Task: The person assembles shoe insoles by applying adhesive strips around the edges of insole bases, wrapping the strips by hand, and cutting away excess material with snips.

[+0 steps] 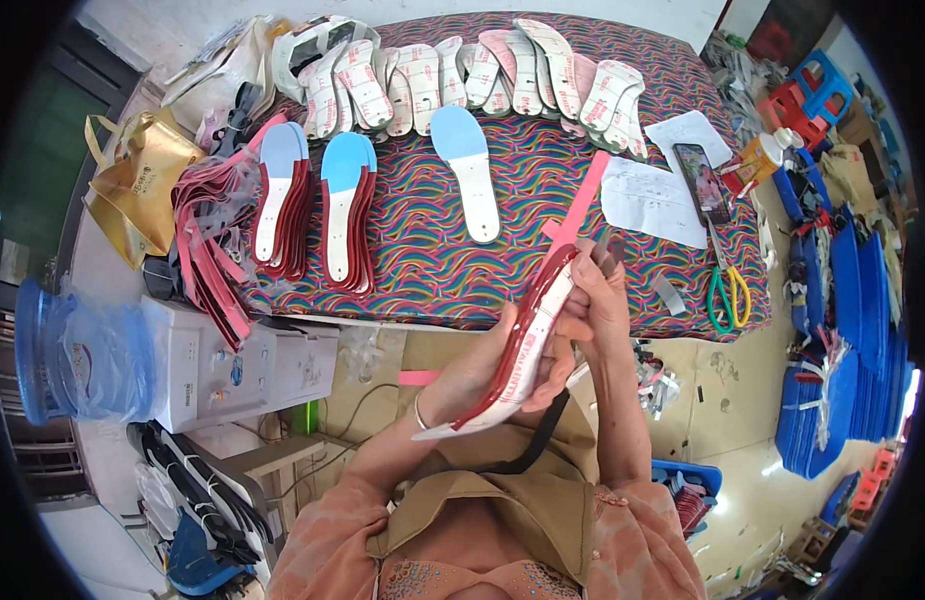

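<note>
A white insole [529,365] with dark red edging is held slanted in front of my body, just off the table's near edge. My left hand [472,365] grips its red-edged side. Fingers of my right hand [594,300] close around its upper end. Beside the right fingertips is a small dark grey piece [610,257] that I cannot make out. A pink strip [588,195] runs from the insole's upper end across the cloth; whether it is attached cannot be seen. One blue-and-white insole [472,190] lies alone beyond my hands.
Two stacks of red-edged insoles [282,200] [347,215] stand left on the patterned tablecloth [412,270]. Pale sole pieces [419,85] line the back. Papers [652,200], a phone [700,180], scissors [727,295] and a bottle [762,160] lie right. Pink-edged strips [207,260] hang left.
</note>
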A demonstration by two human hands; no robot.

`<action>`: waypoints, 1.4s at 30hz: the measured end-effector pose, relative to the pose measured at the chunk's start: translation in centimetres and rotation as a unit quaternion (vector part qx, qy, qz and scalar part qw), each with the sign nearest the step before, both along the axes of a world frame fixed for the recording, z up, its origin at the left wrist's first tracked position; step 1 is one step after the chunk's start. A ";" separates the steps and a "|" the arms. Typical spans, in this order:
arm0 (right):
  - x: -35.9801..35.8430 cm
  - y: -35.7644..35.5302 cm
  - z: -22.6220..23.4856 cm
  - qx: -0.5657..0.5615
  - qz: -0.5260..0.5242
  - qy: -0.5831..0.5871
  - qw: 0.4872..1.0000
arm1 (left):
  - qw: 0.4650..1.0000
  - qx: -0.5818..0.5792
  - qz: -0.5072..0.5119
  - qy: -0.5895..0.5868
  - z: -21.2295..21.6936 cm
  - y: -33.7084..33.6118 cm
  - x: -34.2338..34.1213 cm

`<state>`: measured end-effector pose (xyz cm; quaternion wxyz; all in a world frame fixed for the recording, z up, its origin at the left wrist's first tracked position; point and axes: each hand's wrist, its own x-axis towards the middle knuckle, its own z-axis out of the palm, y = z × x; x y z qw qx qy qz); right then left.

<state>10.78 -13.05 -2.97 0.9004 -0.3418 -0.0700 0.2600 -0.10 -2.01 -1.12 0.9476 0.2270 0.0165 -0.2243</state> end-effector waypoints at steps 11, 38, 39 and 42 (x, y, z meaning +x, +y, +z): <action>0.3 0.0 2.8 -0.172 -0.001 -0.129 0.977 | 0.960 0.251 0.073 -0.101 0.1 1.8 0.1; -6.1 3.1 -3.0 -0.325 0.024 -0.131 0.936 | 0.550 0.589 0.591 0.024 3.2 20.8 -1.3; -5.9 2.3 -2.8 -0.323 0.022 -0.129 0.937 | 0.525 0.619 0.584 0.030 3.7 23.2 -1.7; -4.3 -0.2 -3.0 -0.376 -0.044 -0.188 0.906 | 0.337 0.792 0.509 0.010 0.5 30.9 -1.4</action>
